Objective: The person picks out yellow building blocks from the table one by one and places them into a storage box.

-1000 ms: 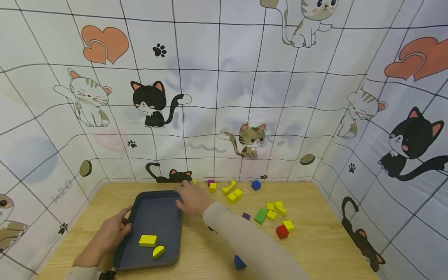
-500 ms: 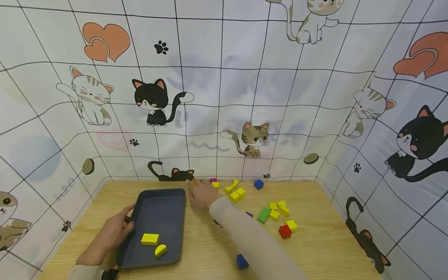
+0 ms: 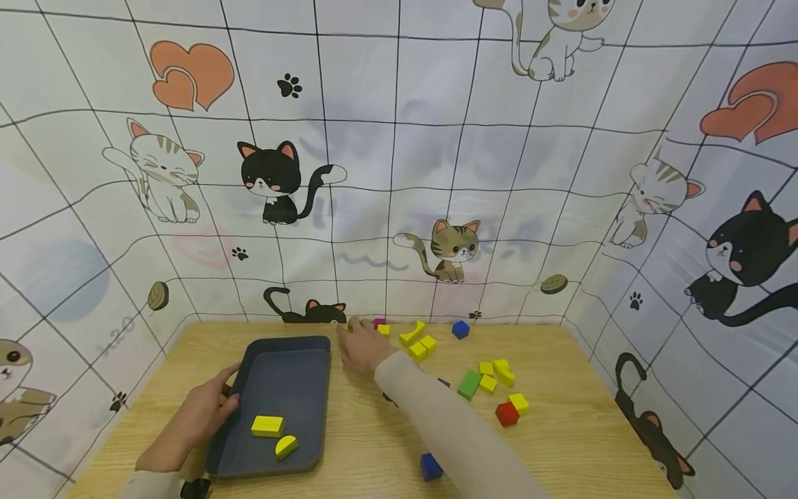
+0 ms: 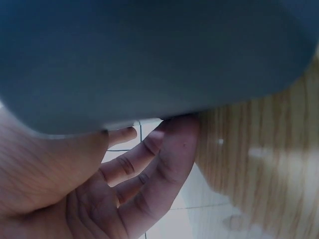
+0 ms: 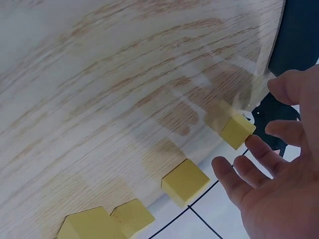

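Since a second ago, our right hand point(image 3: 364, 348) had shifted from the grey tray point(image 3: 283, 378) toward a yellow cube point(image 5: 238, 132) at the table's point(image 3: 368, 450) back, fingers parted, gripping nothing. Our left hand point(image 3: 196, 416) pinched the tray's left rim. Two yellow blocks point(image 3: 267, 426) lay inside; other blocks point(image 3: 470, 384) remained outside. The cube showed no long axis; the tray's ran away from us.

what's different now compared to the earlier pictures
The right hand has moved rightward, from the far right corner of the tray to beside a small yellow block; no grip is visibly taken or released. The left hand stays at the tray's left edge, and the yellow rectangular block and yellow half-round block still lie in the tray.
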{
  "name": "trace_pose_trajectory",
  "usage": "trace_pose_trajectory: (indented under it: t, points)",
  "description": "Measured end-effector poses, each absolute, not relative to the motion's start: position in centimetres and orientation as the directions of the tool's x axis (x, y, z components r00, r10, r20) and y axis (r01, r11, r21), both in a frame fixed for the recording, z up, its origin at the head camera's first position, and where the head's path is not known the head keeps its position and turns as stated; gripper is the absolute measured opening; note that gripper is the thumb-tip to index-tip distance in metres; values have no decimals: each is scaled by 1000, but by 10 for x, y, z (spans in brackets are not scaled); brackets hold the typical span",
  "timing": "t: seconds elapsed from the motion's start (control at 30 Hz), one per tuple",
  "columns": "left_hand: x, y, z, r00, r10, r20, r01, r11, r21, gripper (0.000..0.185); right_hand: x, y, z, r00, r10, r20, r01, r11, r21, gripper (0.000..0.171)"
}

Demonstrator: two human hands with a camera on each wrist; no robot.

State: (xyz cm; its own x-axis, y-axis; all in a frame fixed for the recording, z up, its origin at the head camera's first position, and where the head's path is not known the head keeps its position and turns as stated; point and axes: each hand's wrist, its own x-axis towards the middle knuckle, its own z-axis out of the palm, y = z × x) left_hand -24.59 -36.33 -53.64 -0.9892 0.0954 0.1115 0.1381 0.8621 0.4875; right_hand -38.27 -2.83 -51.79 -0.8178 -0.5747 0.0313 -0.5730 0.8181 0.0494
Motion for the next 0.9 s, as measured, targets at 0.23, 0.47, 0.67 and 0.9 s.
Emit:
trace_pose_trajectory:
  t: [0.23,0.47,0.67,0.9]
  points:
    - [-248,-363,-538,-989,97,107,137,866,481,68,-375,-22,-511,-829,-558,30,-558,829,-23,33]
    - [-248,-364,-536,-988,90,122,138,866,481,69,-378,-16,-512,-817,-576,35,-577,816,-29,28]
    - [-248,-364,-535,-991,92,98,128,869,478,70,-369,-7,-511,-800,-599,41,-600,797,-71,30]
    - [-248,-363,-535,-991,101,87,131,872,471,70,-360,2,-511,-798,-602,31,-601,790,-117,30]
